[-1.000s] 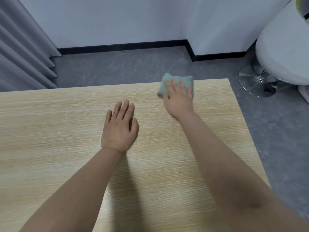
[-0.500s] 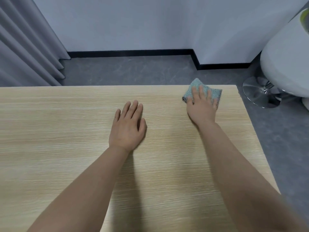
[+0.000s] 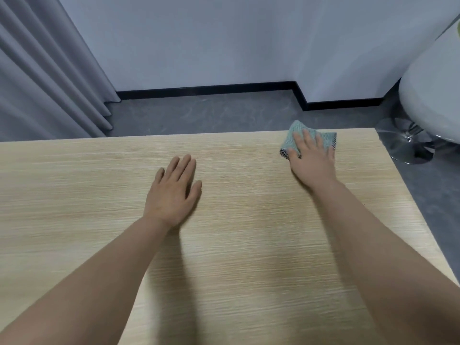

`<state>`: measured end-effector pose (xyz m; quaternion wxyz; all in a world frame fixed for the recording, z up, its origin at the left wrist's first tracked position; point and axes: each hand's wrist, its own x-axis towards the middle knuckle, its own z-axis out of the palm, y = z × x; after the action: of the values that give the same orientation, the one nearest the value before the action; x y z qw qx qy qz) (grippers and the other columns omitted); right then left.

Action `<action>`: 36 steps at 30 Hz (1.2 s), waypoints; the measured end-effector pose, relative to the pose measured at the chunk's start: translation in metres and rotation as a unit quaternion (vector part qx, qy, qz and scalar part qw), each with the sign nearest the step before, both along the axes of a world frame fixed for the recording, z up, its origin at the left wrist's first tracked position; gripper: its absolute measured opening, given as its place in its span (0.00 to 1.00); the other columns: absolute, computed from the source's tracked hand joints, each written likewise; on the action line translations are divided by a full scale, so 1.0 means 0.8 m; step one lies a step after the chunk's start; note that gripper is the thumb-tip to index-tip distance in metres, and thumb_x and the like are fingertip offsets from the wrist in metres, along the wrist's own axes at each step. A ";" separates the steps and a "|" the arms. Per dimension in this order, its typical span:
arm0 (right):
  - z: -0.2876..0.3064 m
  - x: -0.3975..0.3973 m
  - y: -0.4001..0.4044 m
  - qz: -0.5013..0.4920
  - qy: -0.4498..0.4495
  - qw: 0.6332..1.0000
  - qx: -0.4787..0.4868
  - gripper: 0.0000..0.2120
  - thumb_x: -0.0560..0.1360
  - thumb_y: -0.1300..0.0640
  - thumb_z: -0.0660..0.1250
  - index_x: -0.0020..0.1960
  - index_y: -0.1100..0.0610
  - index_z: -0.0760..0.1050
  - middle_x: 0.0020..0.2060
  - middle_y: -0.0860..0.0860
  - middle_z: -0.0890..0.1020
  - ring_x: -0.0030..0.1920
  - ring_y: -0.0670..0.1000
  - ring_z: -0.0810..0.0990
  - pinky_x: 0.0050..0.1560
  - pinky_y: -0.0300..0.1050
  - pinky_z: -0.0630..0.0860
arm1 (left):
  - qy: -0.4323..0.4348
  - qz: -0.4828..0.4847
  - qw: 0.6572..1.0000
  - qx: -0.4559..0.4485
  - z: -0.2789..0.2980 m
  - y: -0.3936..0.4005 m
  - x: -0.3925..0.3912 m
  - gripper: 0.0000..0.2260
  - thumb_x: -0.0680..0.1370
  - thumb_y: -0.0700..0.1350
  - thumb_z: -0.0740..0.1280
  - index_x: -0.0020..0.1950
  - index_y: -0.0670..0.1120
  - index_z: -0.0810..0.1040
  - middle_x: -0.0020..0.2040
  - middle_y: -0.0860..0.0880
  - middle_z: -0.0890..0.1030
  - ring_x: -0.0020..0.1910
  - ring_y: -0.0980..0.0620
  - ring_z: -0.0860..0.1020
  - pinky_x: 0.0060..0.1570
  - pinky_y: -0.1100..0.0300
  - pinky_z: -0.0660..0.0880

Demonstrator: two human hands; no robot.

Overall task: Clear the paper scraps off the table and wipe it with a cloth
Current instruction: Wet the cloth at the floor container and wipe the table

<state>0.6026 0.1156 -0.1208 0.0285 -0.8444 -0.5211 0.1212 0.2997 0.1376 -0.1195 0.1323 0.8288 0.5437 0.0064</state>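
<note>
Right grip (image 3: 312, 158) lay flat with straight fingers, pressing a teal mesh cloth (image 3: 295, 135) down onto the far right corner of the surface (image 3: 249, 245); nothing pinched or curled round. Left grip (image 3: 174, 192) rested palm down, released and holding nothing, well apart to the left of the cloth and a little nearer the body. No paper scraps seen anywhere on the visible wood, so clearing judged finished and wiping judged under way. Could not tell how much of the surface had been covered; no streaks or damp marks visible. Nearer wood and the stretch left of the left grip probably left to wipe. Compared with a second earlier, cloth and right grip had slid rightward along the far edge toward the corner. Left grip stayed planted in much the same spot.
</note>
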 end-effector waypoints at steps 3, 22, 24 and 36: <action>0.000 -0.033 0.013 -0.047 -0.006 0.999 -0.006 0.25 0.81 0.47 0.43 0.77 0.49 0.43 0.77 0.48 0.44 0.76 0.53 0.40 0.74 0.56 0.37 | -0.015 0.000 1.000 0.011 -0.007 -0.003 -0.001 0.27 0.79 0.58 0.40 0.78 0.52 0.45 0.77 0.57 0.44 0.75 0.58 0.39 0.74 0.55 0.39; 0.001 -0.046 0.023 -0.064 0.019 0.998 0.003 0.25 0.81 0.43 0.44 0.77 0.46 0.47 0.77 0.47 0.46 0.76 0.52 0.42 0.73 0.56 0.38 | -0.048 0.003 0.999 0.022 -0.008 -0.002 -0.001 0.25 0.81 0.55 0.46 0.78 0.52 0.49 0.78 0.56 0.46 0.76 0.57 0.41 0.74 0.56 0.39; 0.001 -0.068 0.031 -0.090 0.008 0.996 -0.009 0.25 0.81 0.45 0.43 0.77 0.47 0.45 0.77 0.47 0.45 0.76 0.53 0.42 0.72 0.57 0.36 | -0.045 0.002 0.999 0.021 -0.008 -0.002 -0.001 0.25 0.81 0.55 0.46 0.78 0.52 0.48 0.78 0.56 0.46 0.76 0.57 0.41 0.74 0.56 0.39; 0.000 -0.136 0.042 0.124 0.032 0.991 0.036 0.24 0.81 0.43 0.45 0.76 0.42 0.49 0.76 0.43 0.47 0.76 0.48 0.43 0.72 0.53 0.35 | -0.048 0.002 0.999 0.025 -0.008 -0.002 -0.001 0.25 0.81 0.55 0.48 0.78 0.51 0.50 0.78 0.56 0.48 0.76 0.57 0.42 0.74 0.55 0.41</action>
<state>0.4936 0.1488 -0.1205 0.0603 -0.7671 -0.6248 0.1325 0.2989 0.1362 -0.1255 0.1376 0.8293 0.5382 0.0601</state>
